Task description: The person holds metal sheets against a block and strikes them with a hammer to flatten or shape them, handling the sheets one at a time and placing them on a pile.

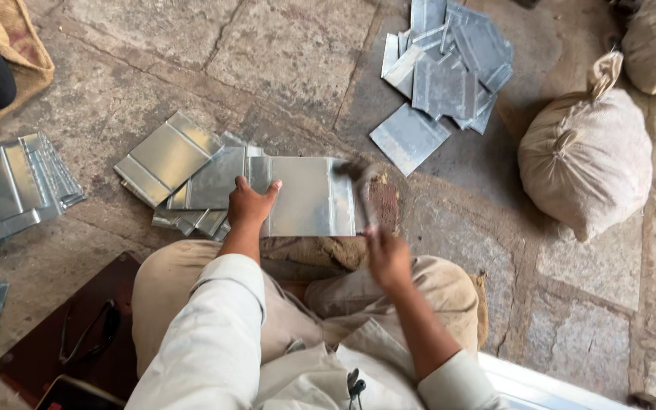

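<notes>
The person sits cross-legged on a stone floor [290, 53], knees and pale sleeves filling the lower frame. The left hand [249, 203] lies flat, fingers spread, pressing down a rectangular metal sheet [305, 196] just ahead of the knees; it grips nothing. The sheet's near edge is hidden behind the hand and forearm. The right hand [387, 258] is clenched around the handle of a hammer [361, 190], whose head sits over the sheet's right edge. Hand and hammer are motion-blurred, so whether the head touches the metal cannot be told.

Left of the sheet, partly beneath it, lies a loose stack of folded sheets [180, 171]; how many cannot be counted. A second stack [9, 190] is cut off by the left frame edge. A scattered pile of sheets [446, 72] lies well apart at the top, clipped by the frame. A tied cloth sack [586, 156] stands to the right. Dark spectacles [89, 334] rest on a reddish-brown board [55, 342] by the left knee.
</notes>
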